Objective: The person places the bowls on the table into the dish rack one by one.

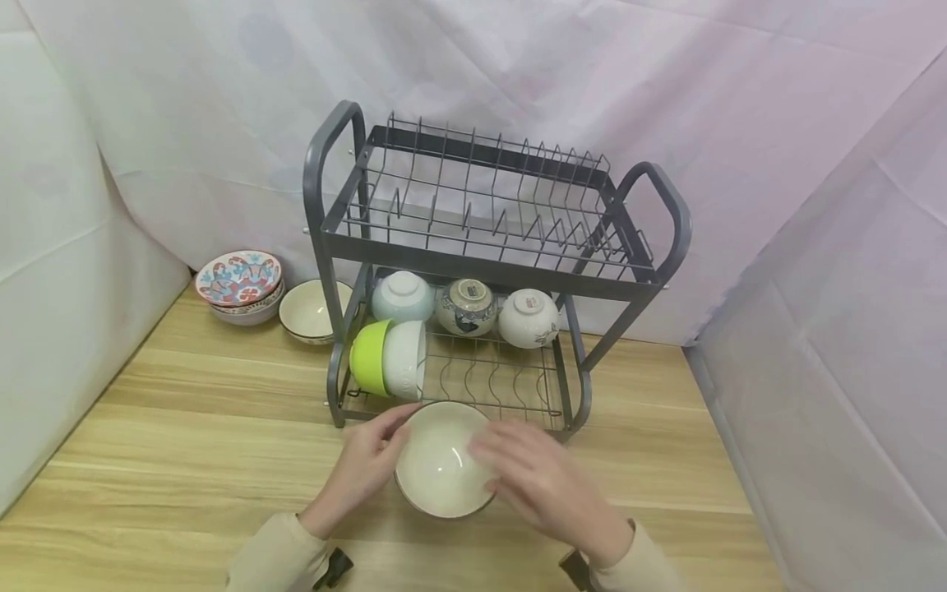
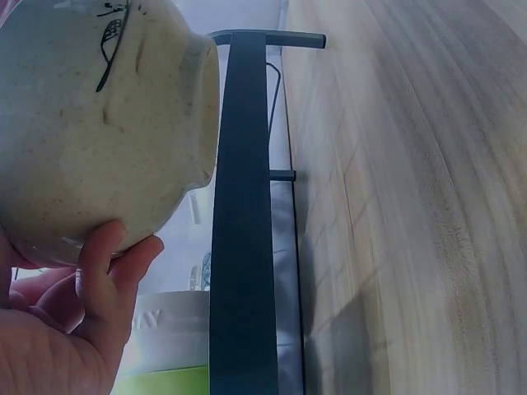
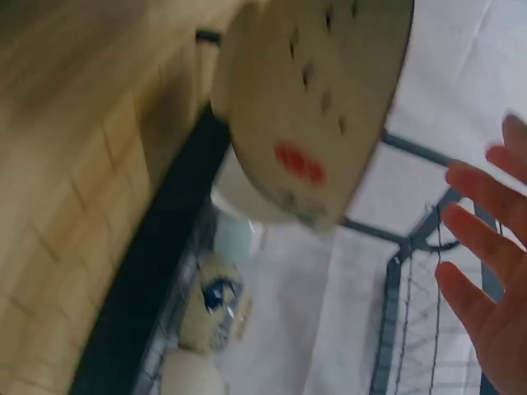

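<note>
A cream bowl point(image 1: 441, 460) with a dark rim is held in the air in front of the rack, its inside facing the head camera. My left hand point(image 1: 367, 455) grips its left side; in the left wrist view the fingers point(image 2: 103, 276) curl against the speckled outer wall, which bears a dark drawn pattern. On the other side, my right hand point(image 1: 534, 477) is blurred, and the right wrist view shows its straight, spread fingers point(image 3: 486, 239) apart from the bowl. In that view the bowl point(image 3: 321, 99) shows dark marks and a red patch.
A dark two-tier dish rack point(image 1: 473, 267) stands behind the hands. Its lower tier holds a lime-green bowl point(image 1: 368, 359), a white bowl point(image 1: 404, 362) and upturned bowls in light blue point(image 1: 403, 298), patterned point(image 1: 468, 309) and white point(image 1: 529, 319). Stacked bowls point(image 1: 240, 284) and a cream bowl point(image 1: 311, 311) sit left.
</note>
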`<state>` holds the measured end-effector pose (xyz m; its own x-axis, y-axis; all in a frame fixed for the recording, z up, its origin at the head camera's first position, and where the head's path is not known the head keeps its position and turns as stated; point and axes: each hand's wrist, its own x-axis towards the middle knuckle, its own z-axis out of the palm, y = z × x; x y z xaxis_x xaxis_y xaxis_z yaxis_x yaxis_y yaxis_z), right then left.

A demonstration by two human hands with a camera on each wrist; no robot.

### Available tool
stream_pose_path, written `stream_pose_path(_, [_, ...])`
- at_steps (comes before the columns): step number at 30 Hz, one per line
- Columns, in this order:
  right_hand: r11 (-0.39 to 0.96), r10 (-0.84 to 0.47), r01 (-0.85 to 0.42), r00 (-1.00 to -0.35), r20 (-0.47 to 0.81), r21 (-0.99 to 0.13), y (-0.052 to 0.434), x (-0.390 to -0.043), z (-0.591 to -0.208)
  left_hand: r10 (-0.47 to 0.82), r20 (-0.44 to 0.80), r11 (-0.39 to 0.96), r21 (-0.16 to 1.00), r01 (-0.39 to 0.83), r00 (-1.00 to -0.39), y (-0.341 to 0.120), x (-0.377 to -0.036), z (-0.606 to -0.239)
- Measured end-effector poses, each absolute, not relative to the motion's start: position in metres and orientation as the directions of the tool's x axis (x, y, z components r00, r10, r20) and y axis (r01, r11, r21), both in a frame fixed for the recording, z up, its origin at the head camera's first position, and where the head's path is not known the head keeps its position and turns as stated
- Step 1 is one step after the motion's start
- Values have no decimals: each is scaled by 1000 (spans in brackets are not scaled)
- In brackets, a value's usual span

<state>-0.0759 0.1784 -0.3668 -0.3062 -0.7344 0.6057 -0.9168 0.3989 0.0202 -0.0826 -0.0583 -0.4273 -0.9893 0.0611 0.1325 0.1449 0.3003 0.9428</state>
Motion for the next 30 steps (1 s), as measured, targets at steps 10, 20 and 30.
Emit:
stream_pose_path(10, [289,-854,-957,-266,447,-18,170,-66,-392,84,123,322,936,144,-989,-56,-86,-423])
stream_pose_path(20, [363,-865,-924,-287,412,119,164,-59,-396,107,133,362,918,164,-985,-58,-91,-422])
stream_pose_path(30, [379,-810,-920,-275,518,104,163,-57,-396,183,107,387,906,172,-977,-65,-93,-414])
